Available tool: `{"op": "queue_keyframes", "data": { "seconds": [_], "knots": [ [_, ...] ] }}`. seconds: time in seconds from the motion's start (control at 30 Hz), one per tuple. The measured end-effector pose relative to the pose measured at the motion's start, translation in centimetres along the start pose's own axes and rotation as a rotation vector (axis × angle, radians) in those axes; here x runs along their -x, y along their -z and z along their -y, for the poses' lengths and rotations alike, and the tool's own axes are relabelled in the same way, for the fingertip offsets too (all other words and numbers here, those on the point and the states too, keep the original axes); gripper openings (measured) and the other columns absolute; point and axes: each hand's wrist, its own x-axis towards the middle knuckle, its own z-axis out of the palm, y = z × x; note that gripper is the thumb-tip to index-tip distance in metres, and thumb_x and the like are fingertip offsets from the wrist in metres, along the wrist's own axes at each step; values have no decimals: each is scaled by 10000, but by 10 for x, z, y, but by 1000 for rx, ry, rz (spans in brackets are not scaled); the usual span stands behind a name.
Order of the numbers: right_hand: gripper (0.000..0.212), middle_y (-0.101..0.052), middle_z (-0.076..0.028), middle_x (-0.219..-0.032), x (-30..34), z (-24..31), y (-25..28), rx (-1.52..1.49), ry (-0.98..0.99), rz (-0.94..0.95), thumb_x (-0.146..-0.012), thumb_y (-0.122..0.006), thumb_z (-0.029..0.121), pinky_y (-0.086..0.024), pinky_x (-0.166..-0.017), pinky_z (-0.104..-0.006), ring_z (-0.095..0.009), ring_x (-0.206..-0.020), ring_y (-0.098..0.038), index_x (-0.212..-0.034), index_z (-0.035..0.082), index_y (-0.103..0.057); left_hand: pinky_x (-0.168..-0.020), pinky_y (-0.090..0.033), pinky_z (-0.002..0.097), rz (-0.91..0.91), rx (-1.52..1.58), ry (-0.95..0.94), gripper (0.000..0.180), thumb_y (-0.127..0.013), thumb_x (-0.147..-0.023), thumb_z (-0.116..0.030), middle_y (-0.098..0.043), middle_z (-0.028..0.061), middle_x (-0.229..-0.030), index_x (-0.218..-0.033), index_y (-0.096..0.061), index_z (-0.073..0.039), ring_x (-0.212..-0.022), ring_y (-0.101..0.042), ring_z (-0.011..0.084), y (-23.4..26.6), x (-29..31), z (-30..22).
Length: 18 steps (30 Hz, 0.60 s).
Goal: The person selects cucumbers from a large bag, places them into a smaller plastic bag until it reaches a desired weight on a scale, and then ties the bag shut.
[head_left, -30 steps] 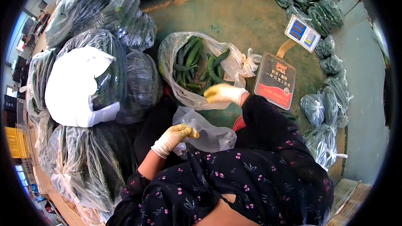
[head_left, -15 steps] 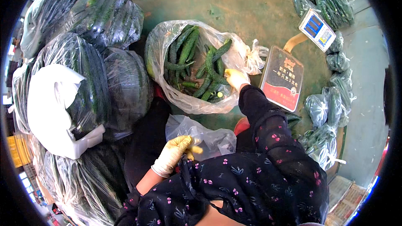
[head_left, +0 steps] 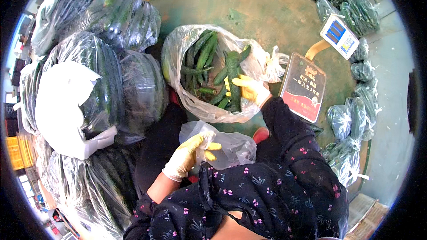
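Note:
A large transparent plastic sack point(head_left: 175, 86) stands with its mouth spread wide on the floor ahead of me. Several dark green cucumbers point(head_left: 206, 55) lie inside it, mostly along its left half. My right hand point(head_left: 252, 90), in a yellowish glove, is closed around a thick cucumber point(head_left: 233, 78) over the sack's right side. Close to my lap, my left hand point(head_left: 192, 152), gloved too, grips the edge of a small transparent plastic bag point(head_left: 233, 149) between thumb and fingers. That bag hangs over my lap and looks slack.
Right of the sack is a flat scale point(head_left: 302, 89) with a display point(head_left: 340, 35) on a post. Bagged cucumbers point(head_left: 351, 118) line the right wall. Big filled sacks point(head_left: 104, 84) crowd my left, one with white sheeting point(head_left: 60, 106) over it. A red shoe point(head_left: 261, 135) shows below.
My right hand has closed on a cucumber and lifted it slightly, turning it upright in view. My left hand has risen a little with the bag, its fingers spreading somewhat. The view has shifted slightly.

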Motion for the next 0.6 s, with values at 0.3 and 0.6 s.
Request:
{"op": "queue_keyframes", "data": {
  "seconds": [0.3,0.6],
  "knots": [
    [341,-627,-61,-978,82,-58,-126,497,156,282,-760,-683,130,-445,-858,-318,-171,-921,-580,-1080,53,-593,-665,-529,432,133,424,-187,492,-475,-913,-393,-653,174,-950,-1301,-438,-94,-668,-627,275,22,-4,4],
    [326,-645,-168,-980,90,-200,10,2033,-299,10,-732,-569,140,-478,-816,-419,-318,-961,-614,-1048,127,-645,-501,-465,305,-214,9,-198,405,-483,-922,-360,-637,87,-798,-1182,-537,-54,-538,-537,181,53,-19,24]
  ]
}}
